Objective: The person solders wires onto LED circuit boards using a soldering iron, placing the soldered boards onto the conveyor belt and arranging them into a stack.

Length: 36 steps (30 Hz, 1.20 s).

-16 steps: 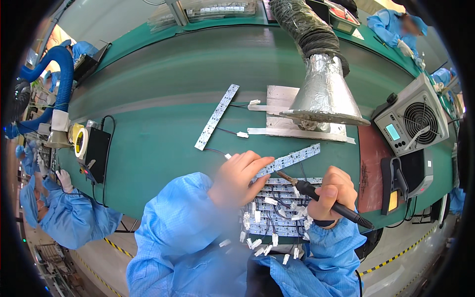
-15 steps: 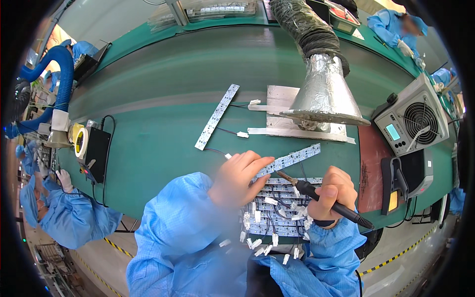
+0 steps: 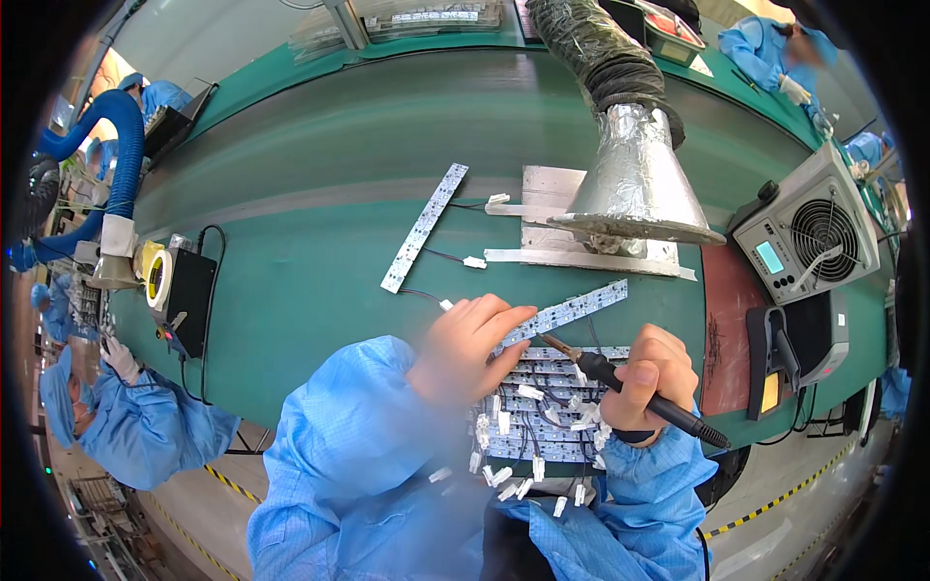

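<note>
Between the thumb and fingers of my left hand [image 3: 472,347] is the left end of a narrow white circuit board strip [image 3: 578,308], tilted up to the right. My right hand [image 3: 655,380] is closed round the dark handle of a soldering iron [image 3: 620,377]. The iron's tip meets the lower edge of the held strip, close to my left fingertips; whether it touches is too small to tell. Below both hands lies a stack of similar strips [image 3: 542,451] with dark wires and white connectors. Another wired strip [image 3: 424,229] rests farther off on the green mat.
A foil-wrapped fume hood [image 3: 635,184] hangs over a pale board [image 3: 554,184] beyond my hands. On the right stand a boxy unit with a fan [image 3: 809,228] and a soldering iron stand [image 3: 775,358]. A black device [image 3: 189,300] is at left. Co-workers sit at both sides.
My hands, the strip and the soldering iron stay almost still. At the far left, a co-worker's gloved hand has shifted slightly.
</note>
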Available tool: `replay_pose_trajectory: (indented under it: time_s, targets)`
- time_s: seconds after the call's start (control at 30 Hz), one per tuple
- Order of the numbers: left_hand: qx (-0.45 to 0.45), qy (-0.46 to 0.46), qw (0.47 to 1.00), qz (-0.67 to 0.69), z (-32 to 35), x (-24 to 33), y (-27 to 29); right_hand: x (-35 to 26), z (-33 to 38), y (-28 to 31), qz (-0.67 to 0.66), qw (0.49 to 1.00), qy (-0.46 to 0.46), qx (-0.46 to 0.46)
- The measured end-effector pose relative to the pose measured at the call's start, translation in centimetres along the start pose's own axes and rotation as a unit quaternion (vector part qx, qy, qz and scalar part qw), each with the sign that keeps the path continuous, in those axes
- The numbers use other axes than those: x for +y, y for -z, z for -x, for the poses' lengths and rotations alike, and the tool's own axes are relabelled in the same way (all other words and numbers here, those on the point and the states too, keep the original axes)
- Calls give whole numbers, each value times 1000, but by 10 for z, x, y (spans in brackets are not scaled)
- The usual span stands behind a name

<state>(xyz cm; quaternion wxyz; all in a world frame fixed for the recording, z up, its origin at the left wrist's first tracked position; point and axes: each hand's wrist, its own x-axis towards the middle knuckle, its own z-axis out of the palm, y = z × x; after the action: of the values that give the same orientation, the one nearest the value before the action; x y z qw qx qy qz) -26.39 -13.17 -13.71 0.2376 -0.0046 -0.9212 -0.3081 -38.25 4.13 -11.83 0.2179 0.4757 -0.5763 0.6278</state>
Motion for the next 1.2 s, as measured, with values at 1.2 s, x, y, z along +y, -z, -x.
replay_pose_trajectory:
  time_s: [1.2]
  targets:
    - [-8, 23, 1000, 19, 2, -2, 2, 24, -1, 26, 40, 993, -78, 82]
